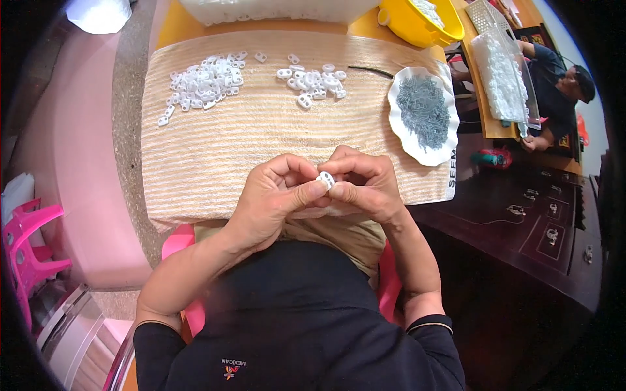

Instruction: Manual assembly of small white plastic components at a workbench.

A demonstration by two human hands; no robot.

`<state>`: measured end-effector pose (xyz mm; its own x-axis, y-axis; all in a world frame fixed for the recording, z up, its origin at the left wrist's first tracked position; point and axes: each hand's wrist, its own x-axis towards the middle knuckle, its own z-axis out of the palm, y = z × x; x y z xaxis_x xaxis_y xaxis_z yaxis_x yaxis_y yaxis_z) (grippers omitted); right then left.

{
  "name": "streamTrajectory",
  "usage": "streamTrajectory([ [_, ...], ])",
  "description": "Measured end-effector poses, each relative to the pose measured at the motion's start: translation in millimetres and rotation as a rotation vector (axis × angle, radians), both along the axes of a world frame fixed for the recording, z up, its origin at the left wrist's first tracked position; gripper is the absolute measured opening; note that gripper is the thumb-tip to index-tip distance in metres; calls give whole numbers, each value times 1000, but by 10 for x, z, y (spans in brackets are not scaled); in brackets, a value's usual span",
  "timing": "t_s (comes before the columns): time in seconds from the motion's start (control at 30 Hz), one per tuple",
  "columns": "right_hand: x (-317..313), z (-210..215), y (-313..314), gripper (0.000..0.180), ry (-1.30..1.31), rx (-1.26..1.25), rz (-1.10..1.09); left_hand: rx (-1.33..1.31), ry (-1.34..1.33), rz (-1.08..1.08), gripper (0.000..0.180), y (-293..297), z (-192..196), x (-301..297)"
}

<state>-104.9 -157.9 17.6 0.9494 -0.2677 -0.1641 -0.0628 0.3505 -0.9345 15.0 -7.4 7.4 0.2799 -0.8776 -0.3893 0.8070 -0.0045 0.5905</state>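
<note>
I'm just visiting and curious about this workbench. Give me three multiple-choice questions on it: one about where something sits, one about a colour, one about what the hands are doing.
1. Where is the white dish of grey metal pieces?
A. On the cloth's right end
B. On the pink chair
C. In the yellow bowl

2. What colour is the bowl at the table's far edge?
A. Green
B. Yellow
C. Black

3. How is the small white plastic piece held?
A. Lying loose on the cloth
B. In the left hand alone
C. Pinched between both hands

Answers:
1 A: the white dish rests on the striped cloth at its right end.
2 B: the bowl is yellow.
3 C: the left hand and right hand both grip the white plastic piece.
</note>
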Motion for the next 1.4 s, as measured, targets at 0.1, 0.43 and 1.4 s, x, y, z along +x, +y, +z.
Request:
streamTrajectory([
  [0.1, 7, 30, 24, 26, -42, -96, -13, -42, -16, -12, 12, 21, 7, 0],
  [0.43, -39, 86, 123, 23, -105, -147, -29, -108, -78, -42, 11, 64, 38, -42],
  [1.4, -98, -92, -18, 28, -185, -1, -171, -1072, -866, 45, 26, 362, 2173, -1074],
])
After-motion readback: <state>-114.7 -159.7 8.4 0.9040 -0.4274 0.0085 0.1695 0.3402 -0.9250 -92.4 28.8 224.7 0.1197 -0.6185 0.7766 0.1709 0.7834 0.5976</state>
